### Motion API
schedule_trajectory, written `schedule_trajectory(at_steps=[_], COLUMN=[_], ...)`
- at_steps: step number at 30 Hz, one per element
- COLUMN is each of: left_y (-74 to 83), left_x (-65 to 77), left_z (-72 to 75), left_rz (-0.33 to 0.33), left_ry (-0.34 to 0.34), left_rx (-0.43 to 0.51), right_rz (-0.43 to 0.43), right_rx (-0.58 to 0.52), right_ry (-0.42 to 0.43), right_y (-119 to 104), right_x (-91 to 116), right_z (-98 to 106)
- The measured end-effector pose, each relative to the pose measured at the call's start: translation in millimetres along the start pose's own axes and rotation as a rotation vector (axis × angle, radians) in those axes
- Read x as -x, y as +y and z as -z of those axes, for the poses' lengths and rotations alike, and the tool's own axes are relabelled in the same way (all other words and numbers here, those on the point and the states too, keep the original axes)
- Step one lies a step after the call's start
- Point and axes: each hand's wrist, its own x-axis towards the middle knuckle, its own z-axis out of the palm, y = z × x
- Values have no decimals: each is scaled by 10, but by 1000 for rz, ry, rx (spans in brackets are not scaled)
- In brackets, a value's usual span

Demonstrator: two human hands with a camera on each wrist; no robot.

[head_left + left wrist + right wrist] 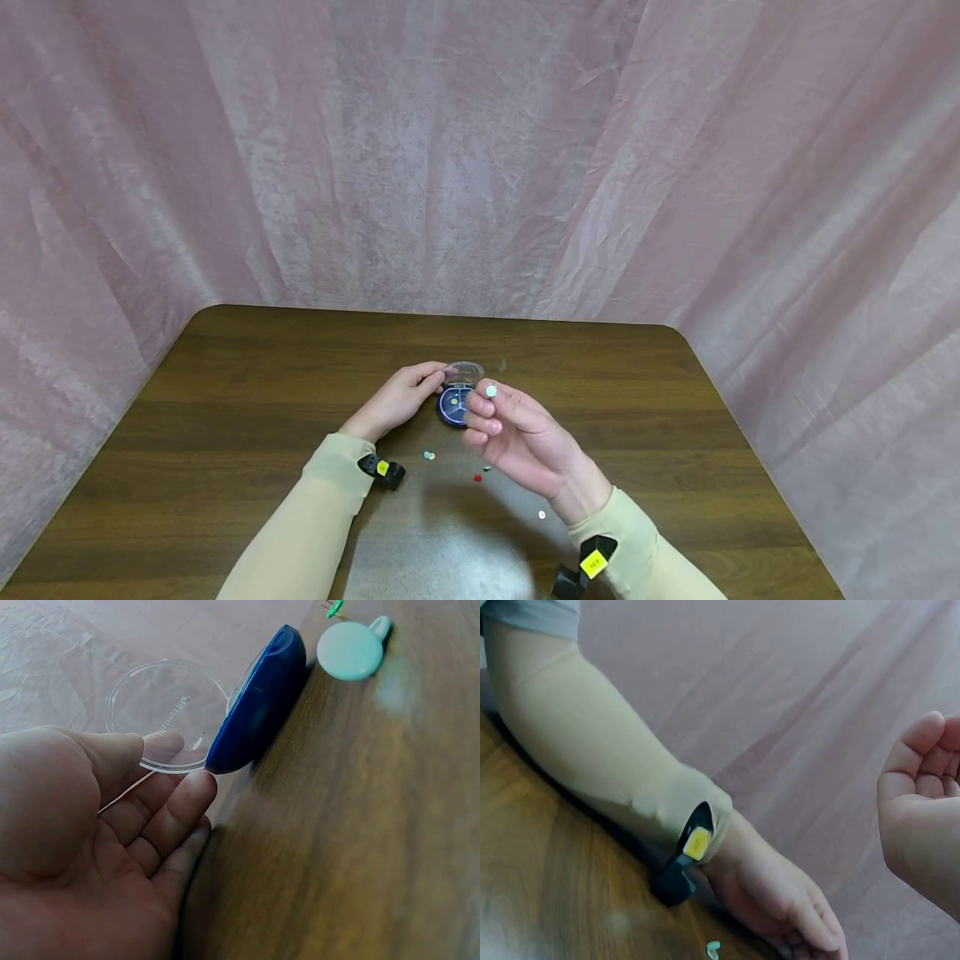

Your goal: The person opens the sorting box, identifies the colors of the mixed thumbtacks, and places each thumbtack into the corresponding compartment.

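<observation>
My left hand (408, 396) pinches the edge of a clear round lid (169, 712), thumb on one side and a fingertip behind it. This lid is hinged up from a round dark-blue case (452, 407) standing on the table. Inside the case, dividers split the space, and a small yellowish piece (454, 402) lies in one compartment. Raised in front of the case, my right hand (528, 437) pinches a small pale mint disc (491, 391) between thumb and forefinger, partly covering the case. In the right wrist view that disc is hidden by the fingers.
On the brown wooden table (285, 392) lie a mint disc with a small loop (349, 650), a green piece with thin gold-coloured pins (334, 609), a red piece (477, 478) and a white piece (542, 515). Pink curtains (450, 167) hang around the table.
</observation>
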Motion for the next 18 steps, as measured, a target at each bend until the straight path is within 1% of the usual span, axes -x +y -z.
schedule_trajectory(at_steps=[3, 5, 7, 9, 11, 12, 13, 15, 18], left_y=[3, -6, -10, -14, -17, -20, -17, -13, -11], left_x=[3, -3, -7, -9, -8, -4, -4, 0, 9], left_z=[-1, -4, -3, 1, 9, 12, 15, 16, 10], left_rz=[-10, -11, -11, -11, -4, -7, -5, -9, -10], left_ry=[-4, -4, -1, 3, 3, 2, -1, -7, -12], left_rx=[2, 6, 4, -1, -10, -13, -14, -18, -13], right_rz=[-9, -17, -25, -35, -52, -63, -69, -67, -36], right_rx=[72, 153, 272, 445, 688, 836, 992, 1305, 1735], right_ry=[49, 106, 195, 300, 388, 422, 439, 443, 399], right_y=[-14, -25, -38, -49, -54, -56, -55, -51, -7], right_x=[-2, -6, -16, -41, -83, -110, -140, -200, -294], right_z=[52, 107, 161, 219, 287, 322, 364, 444, 542])
